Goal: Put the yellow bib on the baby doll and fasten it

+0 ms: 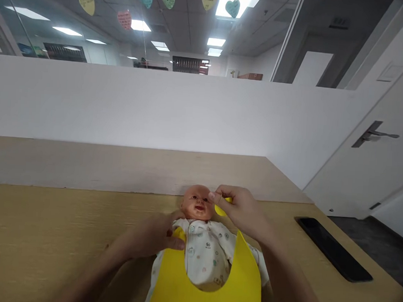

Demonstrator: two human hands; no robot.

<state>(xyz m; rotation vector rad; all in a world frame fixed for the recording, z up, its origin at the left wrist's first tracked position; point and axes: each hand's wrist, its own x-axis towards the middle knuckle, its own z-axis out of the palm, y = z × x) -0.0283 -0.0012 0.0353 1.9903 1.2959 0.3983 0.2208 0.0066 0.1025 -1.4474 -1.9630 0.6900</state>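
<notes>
A baby doll (196,242) lies on its back on the wooden desk (64,215), dressed in a white patterned sleepsuit. A yellow foam bib (206,293) covers the doll's chest and runs off the bottom of the picture. My left hand (157,236) is at the doll's neck, pinching one bib strap (179,234). My right hand (240,212) is beside the doll's head, with its fingers around the other strap (221,210). The strap ends are partly hidden by my fingers.
A black phone (332,249) lies face down near the desk's right edge. A raised wooden shelf (118,168) runs behind the doll, backed by a white partition (156,107). A white door with a metal handle (375,134) stands at the right.
</notes>
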